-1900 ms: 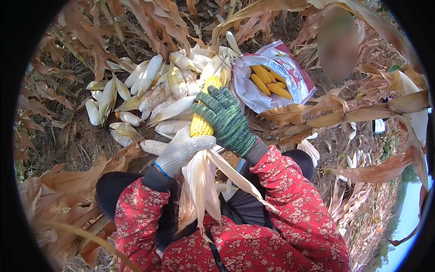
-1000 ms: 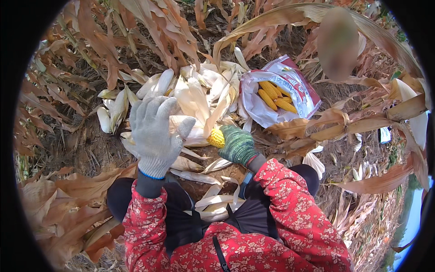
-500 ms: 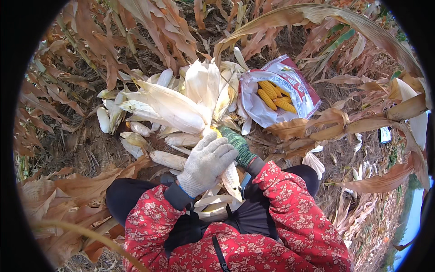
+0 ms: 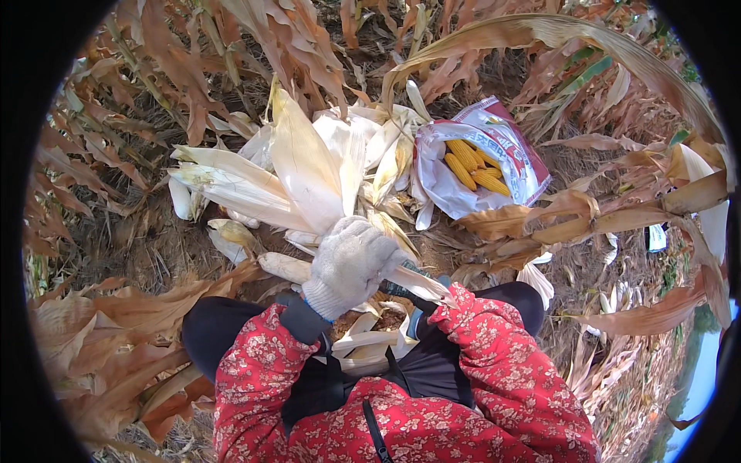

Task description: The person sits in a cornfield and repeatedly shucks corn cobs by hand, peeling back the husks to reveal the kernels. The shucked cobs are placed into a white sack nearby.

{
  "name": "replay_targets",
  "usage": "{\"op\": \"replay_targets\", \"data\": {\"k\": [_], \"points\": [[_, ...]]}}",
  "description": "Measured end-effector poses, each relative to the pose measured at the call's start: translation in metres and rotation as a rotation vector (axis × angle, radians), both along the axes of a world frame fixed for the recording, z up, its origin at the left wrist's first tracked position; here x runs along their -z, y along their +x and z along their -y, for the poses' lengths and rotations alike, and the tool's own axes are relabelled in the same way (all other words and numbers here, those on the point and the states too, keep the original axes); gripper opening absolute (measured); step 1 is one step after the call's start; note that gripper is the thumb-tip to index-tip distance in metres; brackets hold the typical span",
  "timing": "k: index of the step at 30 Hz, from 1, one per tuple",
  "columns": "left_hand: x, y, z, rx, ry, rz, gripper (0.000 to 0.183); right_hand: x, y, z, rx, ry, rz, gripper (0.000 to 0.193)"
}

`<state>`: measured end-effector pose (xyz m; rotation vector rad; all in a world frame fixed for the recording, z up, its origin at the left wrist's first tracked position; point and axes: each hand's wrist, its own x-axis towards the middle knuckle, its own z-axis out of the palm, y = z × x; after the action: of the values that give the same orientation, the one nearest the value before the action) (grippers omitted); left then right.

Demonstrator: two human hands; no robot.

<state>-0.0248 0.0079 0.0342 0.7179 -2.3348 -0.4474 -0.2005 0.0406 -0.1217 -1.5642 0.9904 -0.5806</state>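
Left hand (image 4: pixel 353 261): fingers curled around base of husk (image 4: pixel 306 174)
Husk: fanned toward piled ears (image 4: pixel 380 143)
Right hand (image 4: pixel 397 289): mostly hidden, grip I cannot tell
Tear risk: uneven pull may split dry husk

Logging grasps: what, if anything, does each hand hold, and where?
Left hand grips corn husks where they gather; right hand is mostly hidden, its hold unclear.

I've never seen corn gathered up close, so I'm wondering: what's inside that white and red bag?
Several bare yellow corn cobs show through the open mouth of the bag. Its sides and the upper cobs cover whatever lies deeper.
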Motion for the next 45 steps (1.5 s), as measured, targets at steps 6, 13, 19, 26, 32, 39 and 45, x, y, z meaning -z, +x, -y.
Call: {"op": "replay_targets", "data": {"k": [6, 13, 19, 26, 32, 39, 45], "points": [[0.012, -0.02, -0.037, 0.045, 0.363, 0.031, 0.012, -0.005, 0.001, -0.005, -0.034, -0.004, 0.013, 0.055], [-0.025, 0.011, -0.006, -0.089, -0.043, 0.002, 0.053, -0.003, -0.005, 0.001, -0.001, -0.066, -0.013, 0.05], [0.001, 0.001, 0.0, 0.008, -0.034, 0.191, 0.043, -0.009, 0.007, 0.003, -0.011, -0.121, 0.027, 0.045], [0.002, -0.003, -0.006, -0.145, 0.596, -0.481, 0.023, -0.008, 0.026, 0.007, -0.013, -0.413, 0.001, 0.04], [-0.021, 0.03, 0.003, 0.229, 1.345, -1.168, 0.025, -0.109, 0.039, 0.002, -0.009, 0.241, 0.348, 0.05], [-0.06, 0.057, -0.003, 0.734, 1.312, -1.411, 0.023, -0.087, 0.031, 0.014, 0.067, 0.939, 1.29, 0.059], [0.011, 0.063, 0.016, -0.307, 1.436, -1.476, 0.035, -0.101, 0.034, 0.009, -0.154, 0.849, 1.467, 0.07]]}}
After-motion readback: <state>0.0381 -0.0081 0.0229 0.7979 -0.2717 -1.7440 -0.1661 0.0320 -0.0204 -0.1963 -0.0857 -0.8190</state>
